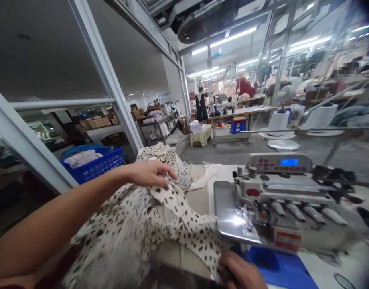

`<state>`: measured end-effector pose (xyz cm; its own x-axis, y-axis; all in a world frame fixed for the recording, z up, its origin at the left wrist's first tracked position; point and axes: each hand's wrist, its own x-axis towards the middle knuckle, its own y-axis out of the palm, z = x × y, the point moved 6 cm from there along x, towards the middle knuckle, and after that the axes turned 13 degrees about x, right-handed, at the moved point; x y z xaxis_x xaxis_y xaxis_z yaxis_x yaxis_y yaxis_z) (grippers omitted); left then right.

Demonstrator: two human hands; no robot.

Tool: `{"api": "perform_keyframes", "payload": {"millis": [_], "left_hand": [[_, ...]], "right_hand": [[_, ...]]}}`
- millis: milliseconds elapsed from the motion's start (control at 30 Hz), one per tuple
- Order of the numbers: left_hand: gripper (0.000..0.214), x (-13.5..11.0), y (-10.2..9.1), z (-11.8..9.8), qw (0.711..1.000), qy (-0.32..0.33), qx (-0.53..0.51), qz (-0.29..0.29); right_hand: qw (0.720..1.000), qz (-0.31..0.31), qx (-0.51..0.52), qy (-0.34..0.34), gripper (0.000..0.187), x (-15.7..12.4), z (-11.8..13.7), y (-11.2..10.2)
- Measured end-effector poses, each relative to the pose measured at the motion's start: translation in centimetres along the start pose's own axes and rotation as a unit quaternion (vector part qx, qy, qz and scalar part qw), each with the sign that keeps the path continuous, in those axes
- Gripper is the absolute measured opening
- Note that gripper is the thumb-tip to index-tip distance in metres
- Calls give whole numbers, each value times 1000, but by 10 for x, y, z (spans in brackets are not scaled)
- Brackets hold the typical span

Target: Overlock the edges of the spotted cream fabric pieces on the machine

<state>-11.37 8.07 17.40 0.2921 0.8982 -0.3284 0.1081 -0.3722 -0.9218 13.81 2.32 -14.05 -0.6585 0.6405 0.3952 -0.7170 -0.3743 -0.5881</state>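
Cream fabric with dark spots (124, 224) lies heaped in front of me and spreads toward the sewing machine. My left hand (150, 172) reaches over the heap, its fingers bent and closed on a raised strip of this fabric. At the bottom, my right hand (243, 273) grips the fabric's lower corner between thumb and fingers; part of this hand falls outside the view. To the right stands an overlock sewing machine (280, 200) with a blue lit display. The fabric's edge reaches the machine's metal plate (229, 212), left of the needle area.
A blue basket (97, 164) with cloth stands at the left behind a metal frame post (103, 72). Thread cones (279, 120) rise behind the machine. Blue material (283, 267) lies below it. A person (200, 105) stands far off near worktables and a blue stool (238, 125).
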Motion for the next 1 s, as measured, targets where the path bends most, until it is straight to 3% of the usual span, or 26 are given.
{"api": "perform_keyframes", "payload": {"millis": [200,333,467,667,733,800,900,1000], "left_hand": [[35,20,76,46,965,-35,238,104],[28,30,122,57,948,-48,299,100],[28,56,164,26,947,23,314,64],[37,94,228,-27,953,143,253,91],[29,100,233,-29,955,155,232,97],[18,103,224,-22,962,148,209,95],[13,103,187,3,980,97,166,59],[12,97,142,34,994,38,105,7]], "right_hand": [[999,14,5,43,39,-1,13,-7],[998,31,-40,28,54,-1,16,-4],[990,84,-113,10,54,2,20,7],[973,123,-190,46,38,8,29,7],[966,127,-217,64,34,10,31,5],[958,134,-241,75,29,14,35,6],[956,150,-245,48,20,30,52,19],[963,169,-208,-20,11,56,81,47]]}}
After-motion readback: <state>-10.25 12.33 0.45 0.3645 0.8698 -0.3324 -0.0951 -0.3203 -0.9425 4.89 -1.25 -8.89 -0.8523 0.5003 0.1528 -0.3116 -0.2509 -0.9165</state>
